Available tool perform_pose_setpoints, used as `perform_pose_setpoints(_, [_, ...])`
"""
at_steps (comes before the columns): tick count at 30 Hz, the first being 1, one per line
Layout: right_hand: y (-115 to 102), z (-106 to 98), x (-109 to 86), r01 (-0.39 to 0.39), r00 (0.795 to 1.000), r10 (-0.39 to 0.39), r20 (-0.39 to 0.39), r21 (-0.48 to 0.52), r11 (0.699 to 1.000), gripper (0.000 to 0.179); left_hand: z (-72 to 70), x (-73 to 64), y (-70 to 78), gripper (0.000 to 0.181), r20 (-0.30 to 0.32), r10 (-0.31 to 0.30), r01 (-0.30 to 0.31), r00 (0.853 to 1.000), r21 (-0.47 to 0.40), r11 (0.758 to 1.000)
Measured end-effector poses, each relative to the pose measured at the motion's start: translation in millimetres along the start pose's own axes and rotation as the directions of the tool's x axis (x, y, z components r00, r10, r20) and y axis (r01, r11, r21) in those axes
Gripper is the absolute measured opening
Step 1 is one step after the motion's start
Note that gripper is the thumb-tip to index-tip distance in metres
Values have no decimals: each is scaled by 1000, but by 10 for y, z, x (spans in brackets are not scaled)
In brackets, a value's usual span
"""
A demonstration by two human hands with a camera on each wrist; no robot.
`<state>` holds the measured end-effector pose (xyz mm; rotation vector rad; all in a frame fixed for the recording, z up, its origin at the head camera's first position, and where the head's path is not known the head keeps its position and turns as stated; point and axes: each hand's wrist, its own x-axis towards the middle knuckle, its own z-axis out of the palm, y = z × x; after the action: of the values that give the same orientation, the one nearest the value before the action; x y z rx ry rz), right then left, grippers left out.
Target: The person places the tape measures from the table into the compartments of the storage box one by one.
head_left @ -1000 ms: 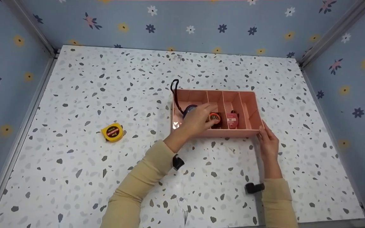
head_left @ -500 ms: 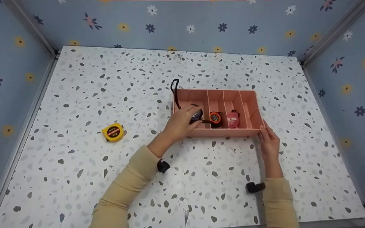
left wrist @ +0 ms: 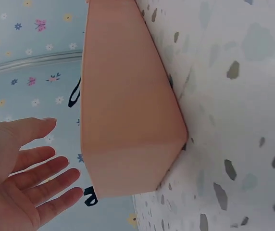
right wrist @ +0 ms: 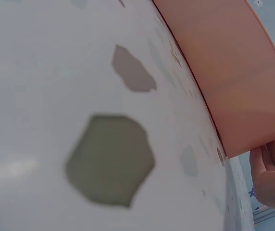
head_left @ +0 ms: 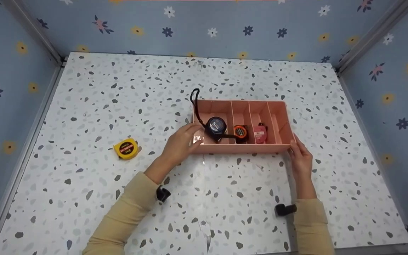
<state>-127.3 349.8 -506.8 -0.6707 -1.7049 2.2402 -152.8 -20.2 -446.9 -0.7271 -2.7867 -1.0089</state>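
Note:
A pink divided box (head_left: 239, 148) lies on the speckled table. My left hand (head_left: 179, 143) is at its left end, with fingertips over the rim in the head view; in the left wrist view the fingers are spread and hold nothing. In the wide left compartment lies a dark blue tape measure (head_left: 216, 126) marked 5m, its black cord looping over the back left. My right hand (head_left: 301, 157) touches the front right corner with its fingertips. An orange-and-black tape measure (head_left: 241, 132) and a pink tape measure (head_left: 260, 134) occupy the two middle compartments.
A yellow tape measure (head_left: 126, 148) lies on the table left of the box. Flowered blue panels (head_left: 211, 28) rise around the back and sides of the white speckled table (head_left: 119, 88).
My left hand has drawn back leftward from inside the box, uncovering the dark blue tape measure. The right hand and the box have hardly moved.

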Motion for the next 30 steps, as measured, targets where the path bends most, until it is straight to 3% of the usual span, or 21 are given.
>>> perform_pose_setpoints(10, [-5,0,11,-18,1000,18,-3,8,1000,41,-43,-210,-259,45,14,-87,86,996,36,996])
perform_pose_setpoints(16, [4,-9,26,-17,1000,17,-4,-23,1000,42,-96,-316,-392,49,53,-159,156,986,58,986])
perform_pose_setpoints(22, [-11,4,16,-44,999,45,-11,18,999,43,-150,-417,-524,52,85,-224,217,971,83,973])
perform_pose_setpoints(26, [-12,-1,12,-52,999,52,-10,29,998,44,-178,-492,-619,54,90,-267,259,959,98,961])
perform_pose_setpoints(30, [-9,-1,2,-37,999,37,-2,46,998,44,-213,-554,-697,56,72,-273,265,959,102,959])
